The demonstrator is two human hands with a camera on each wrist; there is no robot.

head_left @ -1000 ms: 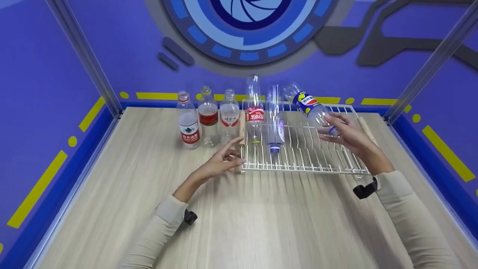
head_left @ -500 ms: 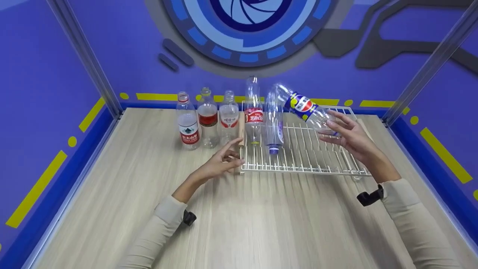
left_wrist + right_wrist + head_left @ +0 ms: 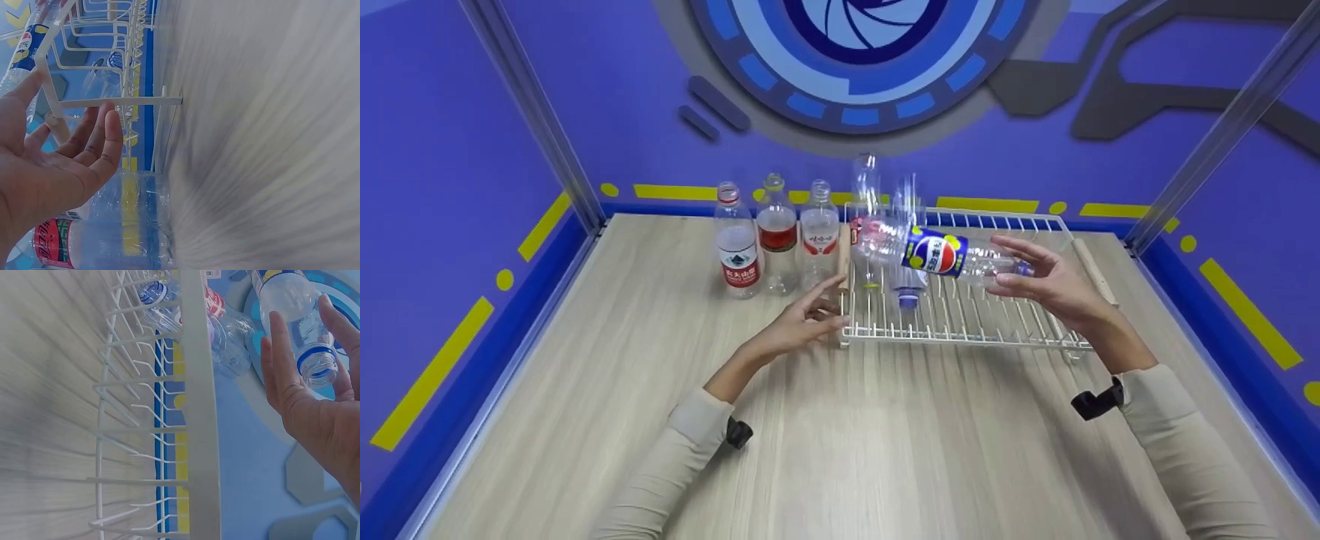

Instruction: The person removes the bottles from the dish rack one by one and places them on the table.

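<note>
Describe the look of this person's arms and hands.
The left hand and right hand are ungloved. Plain, long beige sleeves cover the forearms and end short of the hands. A small black device sits at each cuff.

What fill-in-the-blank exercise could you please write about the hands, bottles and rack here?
The right hand holds a clear plastic bottle with a mostly ____ label.
On the pale wood-grain table, ____ upright clear plastic bottles are left of the white wire rack.
The rack contains ____ inverted bottles.
Missing words: blue; three; two.
</note>
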